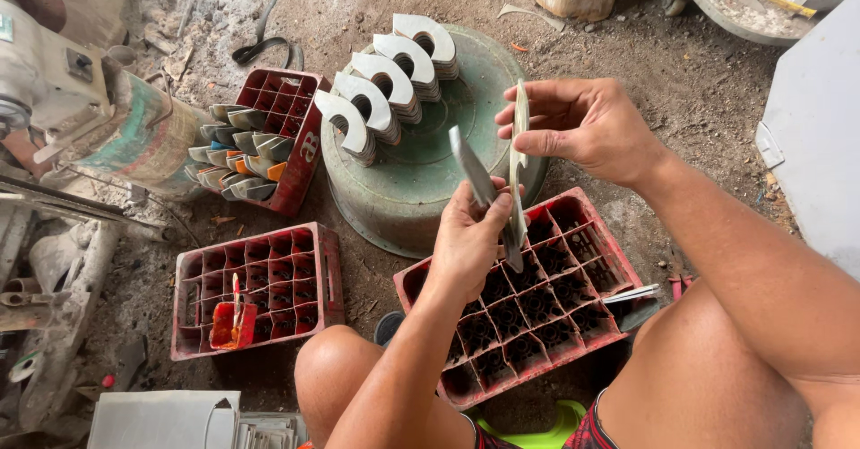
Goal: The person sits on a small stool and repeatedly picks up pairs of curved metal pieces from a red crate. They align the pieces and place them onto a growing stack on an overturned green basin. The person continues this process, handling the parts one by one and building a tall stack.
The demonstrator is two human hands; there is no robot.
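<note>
Head view: hands [528, 180] hold metal blanks [515, 176] above red crate [537, 301].

crate [555, 324] under hands | drum [421, 180] behind, w/ cutouts [385, 82] on top | 2 crates [260, 288] left

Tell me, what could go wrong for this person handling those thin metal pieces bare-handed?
The left hand and right hand grip thin sheet-metal pieces edge-on with no gloves, so an edge might cut a finger. They are held above the red crate; a slip could drop one into its cells or onto the bare knee. The stacked curved blanks lean in a row on the round green base and might topple if bumped.
</note>
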